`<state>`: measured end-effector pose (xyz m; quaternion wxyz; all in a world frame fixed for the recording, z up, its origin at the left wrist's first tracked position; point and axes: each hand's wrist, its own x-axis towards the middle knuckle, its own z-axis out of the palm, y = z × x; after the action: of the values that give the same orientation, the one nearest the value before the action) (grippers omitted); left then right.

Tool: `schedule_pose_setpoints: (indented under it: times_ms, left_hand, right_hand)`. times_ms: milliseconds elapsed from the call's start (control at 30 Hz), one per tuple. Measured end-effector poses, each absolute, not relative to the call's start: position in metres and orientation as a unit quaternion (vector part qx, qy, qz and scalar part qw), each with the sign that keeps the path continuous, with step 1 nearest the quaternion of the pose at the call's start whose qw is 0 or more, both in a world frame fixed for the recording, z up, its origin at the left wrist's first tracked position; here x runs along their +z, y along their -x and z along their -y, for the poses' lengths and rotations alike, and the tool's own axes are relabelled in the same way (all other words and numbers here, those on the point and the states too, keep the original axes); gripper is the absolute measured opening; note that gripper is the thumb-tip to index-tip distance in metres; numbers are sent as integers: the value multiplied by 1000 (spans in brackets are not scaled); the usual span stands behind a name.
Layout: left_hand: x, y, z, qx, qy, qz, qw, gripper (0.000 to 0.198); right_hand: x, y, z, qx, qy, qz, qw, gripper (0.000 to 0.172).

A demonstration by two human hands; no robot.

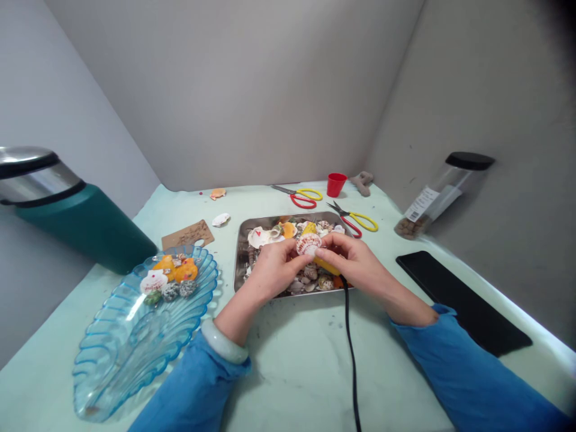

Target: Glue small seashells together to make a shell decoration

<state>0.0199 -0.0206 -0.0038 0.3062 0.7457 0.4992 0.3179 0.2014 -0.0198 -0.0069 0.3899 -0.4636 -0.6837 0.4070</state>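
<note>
My left hand [278, 267] pinches a red-and-white scallop shell [308, 243] by its edge. My right hand [355, 258] is closed around a yellow tool [327, 263] with a black cord [351, 354] running down toward me; its exact kind is mostly hidden by the fingers. Fingertips of the right hand also touch the shell. Both hands are above a metal tray [238, 264] filled with mixed seashells [310, 273], including spiral snail shells and orange pieces.
A blue scalloped glass dish [135, 354] with several shells lies left, near a green bottle [99, 222] and brown card [186, 234]. Behind are two pairs of scissors [302, 197], a red cup [336, 185] and loose shells [221, 219]. Right stand a clear jar [438, 201] and a black slab [459, 300].
</note>
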Motion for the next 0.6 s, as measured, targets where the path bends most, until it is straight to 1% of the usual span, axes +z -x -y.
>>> schedule_pose_setpoints:
  times_ms: [233, 600]
  left_hand:
    - [-6, -20, 20, 322, -750, -492, 303, 26]
    - [-9, -20, 19, 317, -751, -501, 291, 29]
  right_hand:
    - [-7, -202, 20, 405, 466, 685, 387, 22]
    - [-8, -201, 20, 397, 465, 690, 387, 22]
